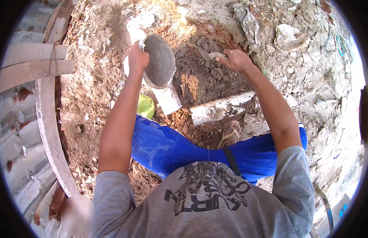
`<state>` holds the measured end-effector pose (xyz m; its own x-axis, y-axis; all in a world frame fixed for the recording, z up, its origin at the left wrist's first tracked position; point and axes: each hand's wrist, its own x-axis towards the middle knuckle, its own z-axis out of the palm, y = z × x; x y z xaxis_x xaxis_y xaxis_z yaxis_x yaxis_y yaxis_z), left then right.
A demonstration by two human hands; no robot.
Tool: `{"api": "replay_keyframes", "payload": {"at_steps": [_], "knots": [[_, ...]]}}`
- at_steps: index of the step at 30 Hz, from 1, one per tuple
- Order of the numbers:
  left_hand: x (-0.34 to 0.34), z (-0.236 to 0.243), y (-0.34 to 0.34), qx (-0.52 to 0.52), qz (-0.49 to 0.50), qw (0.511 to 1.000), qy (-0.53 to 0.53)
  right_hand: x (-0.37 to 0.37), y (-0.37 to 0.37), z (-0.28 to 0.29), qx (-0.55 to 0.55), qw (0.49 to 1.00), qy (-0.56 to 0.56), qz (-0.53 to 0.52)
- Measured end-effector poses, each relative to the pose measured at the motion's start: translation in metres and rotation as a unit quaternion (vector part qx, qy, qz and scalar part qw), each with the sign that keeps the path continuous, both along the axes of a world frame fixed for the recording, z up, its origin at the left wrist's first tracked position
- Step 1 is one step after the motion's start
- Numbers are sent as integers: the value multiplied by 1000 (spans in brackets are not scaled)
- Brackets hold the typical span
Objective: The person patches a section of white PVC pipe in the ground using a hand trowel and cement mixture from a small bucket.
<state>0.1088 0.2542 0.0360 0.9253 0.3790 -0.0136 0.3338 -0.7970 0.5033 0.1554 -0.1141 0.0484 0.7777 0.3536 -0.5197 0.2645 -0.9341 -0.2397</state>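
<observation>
My left hand (138, 59) is closed on the rim of a bucket (160, 59), at its left side. The bucket's opening faces up toward me, and its inside wall is coated grey. Out to the right, my right hand (236, 60) grips the handle of a trowel (204, 52). The trowel's blade points left over a dug patch of dark, loose soil (215, 81), a short way from the bucket. Just below the bucket, a white pipe (168, 100) sticks out toward me, partly hidden by it.
Another dirty white pipe (222, 108) lies across the soil before my sandalled foot (231, 133). A yellow-green object (146, 106) rests by my left knee. Wooden planks (37, 69) and corrugated metal sheets (23, 139) line the left side. Crumpled plastic (247, 23) lies at the far right.
</observation>
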Motion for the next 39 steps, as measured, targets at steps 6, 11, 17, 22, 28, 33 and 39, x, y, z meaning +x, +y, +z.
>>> {"api": "replay_keyframes", "payload": {"at_steps": [6,11,17,22,28,33,39], "knots": [[-52,22,-44,-138,46,989,-24,-22,-10,-13,137,984,50,-103],[-65,-28,-112,-434,294,850,51,-19,-47,-44,97,988,64,-100],[-45,-152,-81,-520,424,739,65,-13,-19,-18,155,971,140,-119],[-35,-130,-188,-317,316,884,134,-40,-57,-55,80,985,54,-140],[-65,-98,-198,-267,392,877,75,-31,-42,-50,7,994,-108,-10],[-60,-105,-202,-210,410,880,116,7,-31,-65,-50,990,-133,-22],[-48,-103,-199,-145,395,895,147,18,-34,-121,-56,996,-18,-72]]}}
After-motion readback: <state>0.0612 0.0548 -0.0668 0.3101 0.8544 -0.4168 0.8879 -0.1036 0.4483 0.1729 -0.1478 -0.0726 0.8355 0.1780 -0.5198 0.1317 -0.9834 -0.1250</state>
